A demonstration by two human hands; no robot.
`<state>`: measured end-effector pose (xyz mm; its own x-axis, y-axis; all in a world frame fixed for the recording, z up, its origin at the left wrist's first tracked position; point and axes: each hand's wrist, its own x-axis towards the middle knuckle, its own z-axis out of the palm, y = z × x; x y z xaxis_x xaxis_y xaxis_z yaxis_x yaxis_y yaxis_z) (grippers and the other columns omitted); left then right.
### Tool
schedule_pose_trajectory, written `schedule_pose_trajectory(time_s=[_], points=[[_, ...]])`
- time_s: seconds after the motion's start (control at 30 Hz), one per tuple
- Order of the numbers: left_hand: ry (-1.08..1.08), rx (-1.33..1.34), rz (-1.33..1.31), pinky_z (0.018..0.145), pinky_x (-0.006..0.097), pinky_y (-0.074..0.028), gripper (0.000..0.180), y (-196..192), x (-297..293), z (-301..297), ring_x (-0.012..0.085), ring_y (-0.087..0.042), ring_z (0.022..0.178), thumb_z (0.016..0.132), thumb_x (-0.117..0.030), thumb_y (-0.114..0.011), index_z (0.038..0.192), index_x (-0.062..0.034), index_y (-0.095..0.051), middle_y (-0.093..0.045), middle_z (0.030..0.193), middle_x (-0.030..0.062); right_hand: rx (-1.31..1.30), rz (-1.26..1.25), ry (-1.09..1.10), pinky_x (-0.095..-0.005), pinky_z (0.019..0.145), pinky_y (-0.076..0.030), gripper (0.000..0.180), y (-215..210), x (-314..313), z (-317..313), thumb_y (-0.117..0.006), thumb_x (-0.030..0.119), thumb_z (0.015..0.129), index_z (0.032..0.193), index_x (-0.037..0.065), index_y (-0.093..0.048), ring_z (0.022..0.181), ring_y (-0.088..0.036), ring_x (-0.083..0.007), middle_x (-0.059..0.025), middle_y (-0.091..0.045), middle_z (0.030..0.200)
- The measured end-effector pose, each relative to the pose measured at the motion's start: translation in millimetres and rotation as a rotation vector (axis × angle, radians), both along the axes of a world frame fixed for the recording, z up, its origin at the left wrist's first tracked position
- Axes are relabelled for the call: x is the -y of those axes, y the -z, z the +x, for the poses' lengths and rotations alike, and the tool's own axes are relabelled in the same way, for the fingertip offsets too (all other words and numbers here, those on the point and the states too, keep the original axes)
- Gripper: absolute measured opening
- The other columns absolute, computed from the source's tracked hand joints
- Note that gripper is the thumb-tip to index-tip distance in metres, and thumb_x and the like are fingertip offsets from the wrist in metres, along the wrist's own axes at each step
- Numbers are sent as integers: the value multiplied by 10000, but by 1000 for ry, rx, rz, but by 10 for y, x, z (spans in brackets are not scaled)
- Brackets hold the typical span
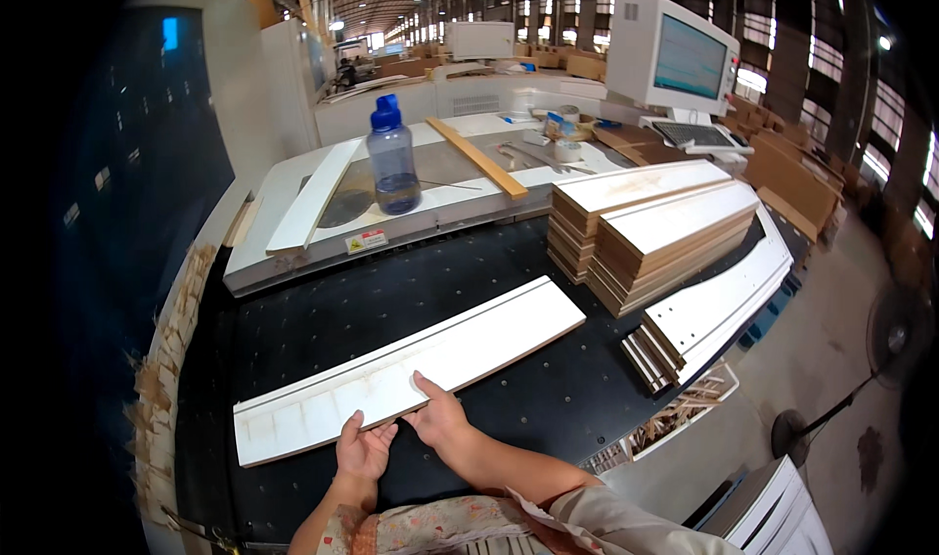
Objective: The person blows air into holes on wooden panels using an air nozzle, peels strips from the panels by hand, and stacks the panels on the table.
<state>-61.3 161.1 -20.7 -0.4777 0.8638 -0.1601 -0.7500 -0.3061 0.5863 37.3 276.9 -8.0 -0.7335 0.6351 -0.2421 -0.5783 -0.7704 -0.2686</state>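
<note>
A long white board (421,367) with a groove along its far side lies slantwise over the black work table (548,408). Its near edge is in both my hands. My left hand (364,449) is turned palm up, thumb against the edge and fingers curled close to it. Just right of it, my right hand (437,415) has its thumb on the white top face, with its other fingers partly hidden at the edge. Brown smudges mark the board's left half.
Stacked white-faced boards (675,224) stand at the right, beside narrower drilled panels (719,306). Behind are a blue-capped water bottle (394,169), a yellow wooden strip (476,157) and a computer monitor (675,56). A fan (890,335) stands on the floor at right.
</note>
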Motion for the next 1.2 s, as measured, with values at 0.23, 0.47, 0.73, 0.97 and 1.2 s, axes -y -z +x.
schedule_pose_trajectory(time_s=[0.23,0.47,0.73,0.97,1.2], points=[[5,55,3,734,352,-512,355,16,1,-12,252,-607,903,867,-246,-495,1136,-15,-484,-608,1017,141,99,138,-63,-420,919,-412,426,-66,-12,46,-553,176,879,1245,23,-397,1098,-489,-249,-112,-504,1172],[41,69,-13,757,366,-476,332,50,4,-24,244,-592,915,888,-266,-462,1123,-33,-493,-610,1017,128,133,112,-68,-437,961,-389,404,7,-14,34,-496,176,905,1261,28,-376,1136,-466,-276,-130,-476,1226],[58,113,-49,773,382,-450,353,-3,10,-52,239,-570,965,903,-314,-448,1158,-71,-480,-597,1062,104,205,60,-73,-463,976,-392,368,-29,-16,5,-448,150,919,1255,18,-375,1146,-474,-303,-141,-481,1242],[75,112,-62,779,384,-450,343,-51,28,-49,231,-567,993,929,-327,-406,1165,-90,-482,-594,1085,78,195,35,-100,-469,976,-396,363,-31,-51,-12,-452,153,916,1251,27,-388,1151,-475,-305,-145,-487,1244],[80,104,-51,795,382,-437,359,-60,22,-49,224,-555,993,933,-314,-397,1188,-65,-447,-575,1105,100,204,-7,-97,-466,973,-399,377,-20,-63,-8,-464,154,910,1256,27,-385,1153,-474,-307,-146,-489,1245]])
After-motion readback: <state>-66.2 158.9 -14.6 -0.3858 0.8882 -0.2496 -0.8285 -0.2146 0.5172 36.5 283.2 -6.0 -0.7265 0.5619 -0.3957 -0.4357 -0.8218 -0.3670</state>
